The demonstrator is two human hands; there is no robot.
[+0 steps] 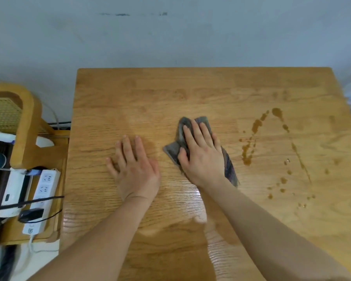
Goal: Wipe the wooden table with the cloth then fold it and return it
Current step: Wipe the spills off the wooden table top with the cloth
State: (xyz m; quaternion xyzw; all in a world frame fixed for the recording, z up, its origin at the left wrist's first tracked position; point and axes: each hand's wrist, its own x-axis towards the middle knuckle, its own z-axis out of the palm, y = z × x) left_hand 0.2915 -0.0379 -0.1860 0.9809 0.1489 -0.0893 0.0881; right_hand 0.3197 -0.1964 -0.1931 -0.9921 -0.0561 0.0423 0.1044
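Note:
A wooden table (pixel 190 94) fills the view. A crumpled grey cloth (pixel 171 150) lies on it just right of the middle. My right hand (pixel 201 153) presses flat on top of the cloth, fingers spread and pointing away from me. My left hand (pixel 134 167) rests palm down on the bare wood to the left of the cloth, fingers apart, holding nothing. Brown liquid spills (pixel 249 147) in drops and streaks mark the wood to the right of the cloth. The wood near my hands looks damp and shiny.
A wooden chair (pixel 26 122) stands at the left of the table. On its seat lie a white power strip (pixel 42 199), a black plug and other white devices with cables. A grey wall (pixel 170 37) runs behind the table's far edge.

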